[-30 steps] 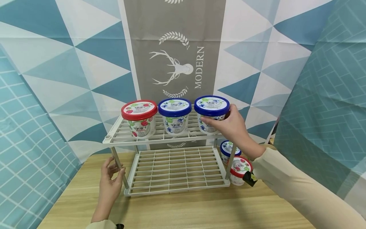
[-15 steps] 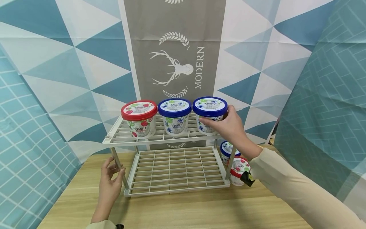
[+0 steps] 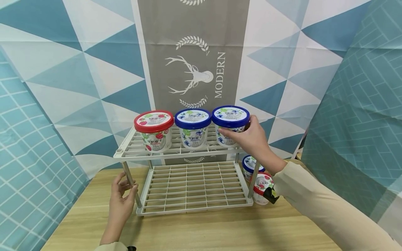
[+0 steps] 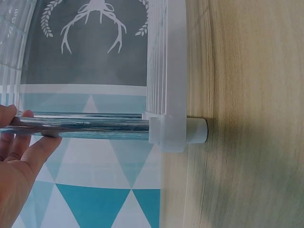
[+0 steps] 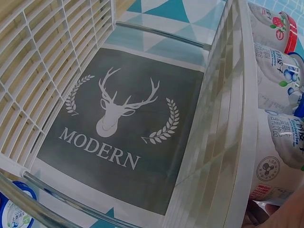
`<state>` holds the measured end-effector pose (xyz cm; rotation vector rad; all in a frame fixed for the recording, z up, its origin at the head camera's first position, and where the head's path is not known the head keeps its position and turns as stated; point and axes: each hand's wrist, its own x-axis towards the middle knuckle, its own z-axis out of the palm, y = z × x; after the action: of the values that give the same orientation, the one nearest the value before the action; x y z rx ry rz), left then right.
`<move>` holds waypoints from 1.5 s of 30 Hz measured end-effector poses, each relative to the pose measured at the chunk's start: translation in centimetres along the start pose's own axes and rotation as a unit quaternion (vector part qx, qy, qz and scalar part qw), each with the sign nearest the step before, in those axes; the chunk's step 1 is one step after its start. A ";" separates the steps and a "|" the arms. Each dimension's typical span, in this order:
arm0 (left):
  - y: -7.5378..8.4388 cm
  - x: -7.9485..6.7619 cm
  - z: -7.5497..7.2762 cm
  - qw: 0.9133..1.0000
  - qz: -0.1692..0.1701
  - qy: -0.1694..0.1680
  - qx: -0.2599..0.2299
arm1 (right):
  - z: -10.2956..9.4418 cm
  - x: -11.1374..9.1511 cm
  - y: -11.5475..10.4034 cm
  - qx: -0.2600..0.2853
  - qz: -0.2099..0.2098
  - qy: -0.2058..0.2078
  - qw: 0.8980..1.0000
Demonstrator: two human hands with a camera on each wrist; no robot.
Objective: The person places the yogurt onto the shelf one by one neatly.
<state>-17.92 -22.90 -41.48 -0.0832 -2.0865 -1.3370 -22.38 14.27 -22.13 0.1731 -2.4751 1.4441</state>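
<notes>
Three lidded paper tubs stand in a row on the top tier of a white two-tier rack (image 3: 188,153). At the right end, my right hand (image 3: 255,139) grips a blue-lidded tub (image 3: 230,116) from its right side, thumb across the front. Close beside it is another blue-lidded tub (image 3: 193,136), with a red-lidded tub (image 3: 157,140) at the left. My left hand (image 3: 121,200) holds the rack's front left metal post (image 3: 128,177); the left wrist view shows fingers and thumb round that post (image 4: 99,127). In the right wrist view, fingertips (image 5: 266,213) reach the base of the held tub (image 5: 278,161).
Right of the rack, a blue-lidded tub (image 3: 249,164) and a red-lidded tub (image 3: 262,183) stand on the wooden table (image 3: 188,232), partly behind a post and the dark wrist strap (image 3: 270,195). A patterned cloth (image 3: 270,42) hangs behind the rack.
The right hand has shifted its blue-lidded tub slightly left, closer to the middle tub; it has stayed there in the last half second. The left hand keeps its hold on the post.
</notes>
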 end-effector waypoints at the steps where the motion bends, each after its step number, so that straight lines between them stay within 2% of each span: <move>1: 0.0 0.0 0.0 1.000 0.002 -0.001 0.000 | 0.0 0.0 0.0 0.000 0.000 0.000 1.000; 45: 0.2 -0.1 0.0 1.000 -0.007 -0.001 0.000 | 0.1 0.6 0.7 -0.012 0.012 -0.016 1.000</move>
<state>-17.81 -22.80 -41.38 -0.0704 -2.0924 -1.3470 -23.18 14.58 -22.59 0.1644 -2.5275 1.4304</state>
